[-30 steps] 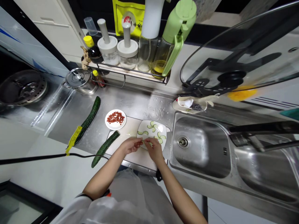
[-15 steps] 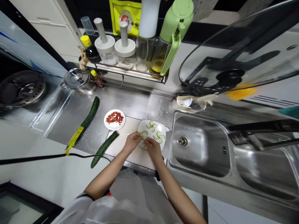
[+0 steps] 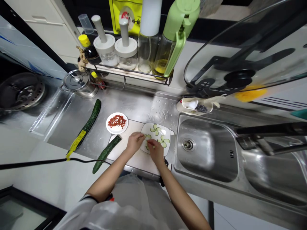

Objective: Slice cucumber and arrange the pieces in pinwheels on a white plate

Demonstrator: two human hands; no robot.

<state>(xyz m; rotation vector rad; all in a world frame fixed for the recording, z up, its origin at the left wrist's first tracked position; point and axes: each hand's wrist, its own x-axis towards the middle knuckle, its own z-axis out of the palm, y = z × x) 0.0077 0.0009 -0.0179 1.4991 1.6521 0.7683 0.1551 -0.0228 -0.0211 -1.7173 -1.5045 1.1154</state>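
Note:
A white square plate [image 3: 167, 131] holds thin cucumber slices [image 3: 163, 141] laid in curved clusters. Over its left edge is my left hand [image 3: 135, 141], fingers pinched; what they hold, if anything, is too small to tell. My right hand [image 3: 155, 150] is over the plate's lower part, its closed fingertips at the slices and partly hiding them. Under the plate lies a pale cutting board [image 3: 134, 158]. A cut cucumber [image 3: 106, 153] rests across the board's left edge. A small round white plate [image 3: 117, 130] with red berries [image 3: 116, 121] stands behind it.
A whole cucumber [image 3: 90, 121] with a yellow label lies left. A lidded pot [image 3: 80, 84] stands at the back left. The sink [image 3: 208, 147] is on the right. Above the counter, a rack [image 3: 134, 72] holds jars and bottles.
My left hand has shifted slightly left and up, away from my right hand, so the gap between them is wider. The camera view has moved slightly.

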